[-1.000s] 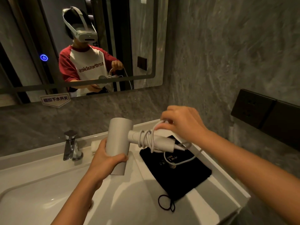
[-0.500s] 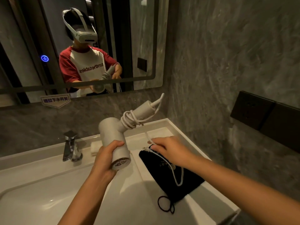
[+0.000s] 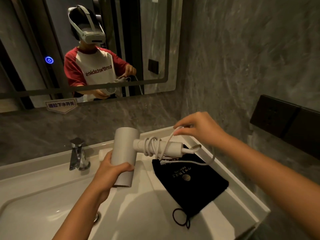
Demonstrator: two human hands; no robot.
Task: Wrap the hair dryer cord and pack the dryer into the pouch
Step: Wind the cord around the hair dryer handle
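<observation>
White hair dryer [image 3: 125, 149] at frame centre: your left hand [image 3: 110, 173] has its grip curled round the barrel, handle pointing right. Your right hand [image 3: 199, 129] pinches the cord [image 3: 153, 146], several turns wound on the handle. Black pouch [image 3: 192, 186] lies flat on the tabletop [image 3: 230, 215], lower right.

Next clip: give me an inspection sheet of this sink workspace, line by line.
Surface: white sink counter, black fabric drawstring pouch lying flat on it.
Job's things: pale grey cylindrical hair dryer held off the counter.
Clutter: small white item beside the chrome faucet.
Hands: left hand grips the dryer barrel; right hand fingers pinch the white cord.
Cables: cord coiled round the handle, a loop hanging loose.
Surroundings: wall mirror, dark socket panel on grey marble wall.
</observation>
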